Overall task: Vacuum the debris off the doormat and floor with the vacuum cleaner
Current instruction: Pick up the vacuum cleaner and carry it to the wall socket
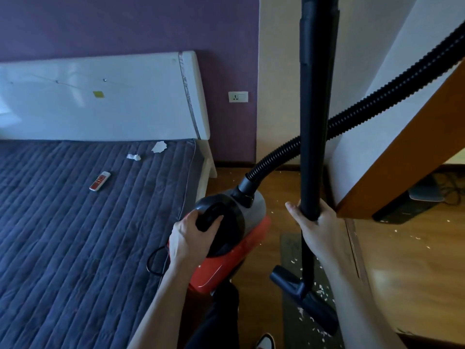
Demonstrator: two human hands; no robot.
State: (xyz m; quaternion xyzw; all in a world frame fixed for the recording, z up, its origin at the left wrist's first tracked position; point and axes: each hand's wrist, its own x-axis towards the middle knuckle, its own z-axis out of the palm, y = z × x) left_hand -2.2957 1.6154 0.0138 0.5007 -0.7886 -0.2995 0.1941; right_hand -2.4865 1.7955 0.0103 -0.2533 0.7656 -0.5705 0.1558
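- While the left hand (pixel 191 238) curls its fingers over the black handle (pixel 210 217) on top of the vacuum cleaner (pixel 236 250), its thumb lies along the handle's near side.
- Fingers and thumb of the right hand (pixel 318 227) wrap round the black wand (pixel 317 122), which stands nearly upright.
- Orange and grey, the vacuum cleaner sits just beside the edge of the bed (pixel 75 235); whether it rests on the floor cannot be told.
- From the body's front a ribbed hose (pixel 377 107) climbs up and to the right, passing behind the wand.
- At the wand's lower end the nozzle (pixel 309 301) lies over the grey doormat (pixel 289 250), among white flakes of debris (pixel 322 290).
- More flakes dot the wooden floor (pixel 402 273) by the wall and past the orange door (pixel 415 147).
- A black cord (pixel 154 260) loops at the bed's edge, near the left wrist.
- On the quilted cover lie a remote (pixel 100 181) and paper scraps (pixel 159 146), the scraps close to the white headboard (pixel 100 96).
- A socket (pixel 238 96) sits on the purple wall.
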